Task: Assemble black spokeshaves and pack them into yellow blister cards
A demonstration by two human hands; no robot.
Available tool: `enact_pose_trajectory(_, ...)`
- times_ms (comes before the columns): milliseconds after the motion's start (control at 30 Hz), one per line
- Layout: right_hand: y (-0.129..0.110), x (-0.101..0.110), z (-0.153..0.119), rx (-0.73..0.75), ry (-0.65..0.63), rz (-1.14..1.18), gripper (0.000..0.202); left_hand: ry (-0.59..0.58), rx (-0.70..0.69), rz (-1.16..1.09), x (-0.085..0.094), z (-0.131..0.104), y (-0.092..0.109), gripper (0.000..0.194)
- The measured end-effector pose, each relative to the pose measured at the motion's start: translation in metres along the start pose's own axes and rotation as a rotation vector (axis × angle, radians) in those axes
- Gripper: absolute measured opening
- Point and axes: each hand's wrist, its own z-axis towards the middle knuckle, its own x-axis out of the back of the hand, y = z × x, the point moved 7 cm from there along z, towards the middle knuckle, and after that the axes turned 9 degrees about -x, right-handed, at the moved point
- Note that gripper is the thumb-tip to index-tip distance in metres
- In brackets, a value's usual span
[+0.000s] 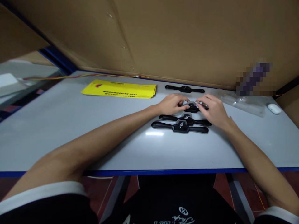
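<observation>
On the grey table, a black spokeshave (193, 108) lies between my hands, with a clear plate on its body. My left hand (171, 104) is closed on its left end, thumb and fingertips at the body. Over the right end, my right hand (213, 109) is closed in a pinch on a small shiny metallic piece, too small to name. Its palm hides the right handle. Nearer to me lie two more black spokeshaves, a middle one (187, 119) and a front one (181, 127), each bearing a clear plate. Behind my hands rests another spokeshave (185, 89) without a visible plate.
Yellow printed cards (120, 88) reading "WOODWORKING TOOL" lie stacked at back left. Clear plastic bags (245, 104) and a white rounded case (274, 109) are on the right. A cardboard wall (163, 40) closes off the back; red and yellow wires (93, 75) run along it.
</observation>
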Motion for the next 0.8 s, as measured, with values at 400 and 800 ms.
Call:
enact_pose_trajectory(400,0.015,-0.025,0.006,-0.186,-0.105,0.183,0.019,0.009,-0.029,0.03,0.001,0.001,0.001,0.046)
enact_pose_trajectory(800,0.017,-0.021,0.009,-0.236,-0.13,0.267,0.016,0.001,-0.039,0.022,0.0,0.002,0.005,0.047)
